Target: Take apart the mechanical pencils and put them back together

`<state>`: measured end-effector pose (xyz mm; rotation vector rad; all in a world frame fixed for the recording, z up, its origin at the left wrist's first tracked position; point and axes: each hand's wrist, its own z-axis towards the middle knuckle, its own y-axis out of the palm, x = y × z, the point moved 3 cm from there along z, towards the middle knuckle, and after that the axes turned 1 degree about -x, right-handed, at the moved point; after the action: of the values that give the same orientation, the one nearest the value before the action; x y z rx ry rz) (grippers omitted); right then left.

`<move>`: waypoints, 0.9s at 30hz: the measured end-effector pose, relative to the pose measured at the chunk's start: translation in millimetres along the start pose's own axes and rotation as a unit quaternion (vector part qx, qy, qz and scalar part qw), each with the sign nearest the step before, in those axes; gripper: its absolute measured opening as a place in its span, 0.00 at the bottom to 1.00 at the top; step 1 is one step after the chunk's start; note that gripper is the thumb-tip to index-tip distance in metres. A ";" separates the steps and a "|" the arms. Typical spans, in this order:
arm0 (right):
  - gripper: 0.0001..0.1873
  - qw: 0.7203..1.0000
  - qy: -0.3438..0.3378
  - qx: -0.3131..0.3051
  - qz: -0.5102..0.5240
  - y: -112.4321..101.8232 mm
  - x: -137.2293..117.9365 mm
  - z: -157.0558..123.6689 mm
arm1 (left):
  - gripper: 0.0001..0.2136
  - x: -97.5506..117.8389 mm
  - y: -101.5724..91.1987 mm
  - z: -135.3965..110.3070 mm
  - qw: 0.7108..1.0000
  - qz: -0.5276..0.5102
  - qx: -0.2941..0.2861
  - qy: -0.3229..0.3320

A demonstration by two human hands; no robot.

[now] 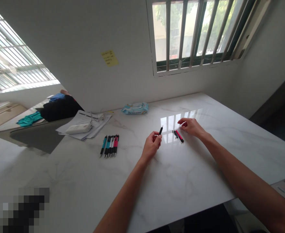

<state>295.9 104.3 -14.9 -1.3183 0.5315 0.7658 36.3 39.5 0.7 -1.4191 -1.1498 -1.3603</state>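
My left hand (151, 145) is closed round the black lower part of a pen (160, 130), whose thin tip points up and away. To its right, my right hand (191, 126) hovers just beside loose pen parts, fingers curved and apart, with nothing visible in them. Among those parts are a pink pen barrel (179, 134), black pieces and small metallic bits too small to tell apart. Further left, several assembled pens (111, 146) in teal, white and pink with black grips lie side by side in a row.
A light blue wipes packet (135, 108) lies by the wall. Papers (99, 124) with a white device (79, 128) on them are at the left. The marble-patterned table (181, 181) ends at a near edge. A yellow note (109, 58) sticks to the wall near a barred window (198, 32).
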 end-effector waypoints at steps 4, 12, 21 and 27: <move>0.12 0.998 -0.042 -0.036 0.043 3.8 -21.6 -4.9 | 0.15 -3.6 -0.9 0.0 0.997 0.052 0.007 0.060; 0.33 0.974 -0.049 -0.150 0.160 47.0 -67.9 -27.5 | 0.13 1.2 7.9 -11.6 0.944 0.298 0.002 0.146; 0.27 0.959 -0.078 -0.144 0.231 51.3 -79.2 -32.0 | 0.19 -10.4 11.2 -6.6 0.977 0.188 -0.051 0.091; 0.24 0.954 -0.091 -0.162 0.236 48.0 -80.4 -32.7 | 0.23 -21.7 19.9 -2.7 0.992 -0.006 -0.123 0.011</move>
<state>209.7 60.0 6.4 -1.4169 0.5990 1.4050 55.2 30.9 -20.3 -1.5671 -1.0040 -1.5655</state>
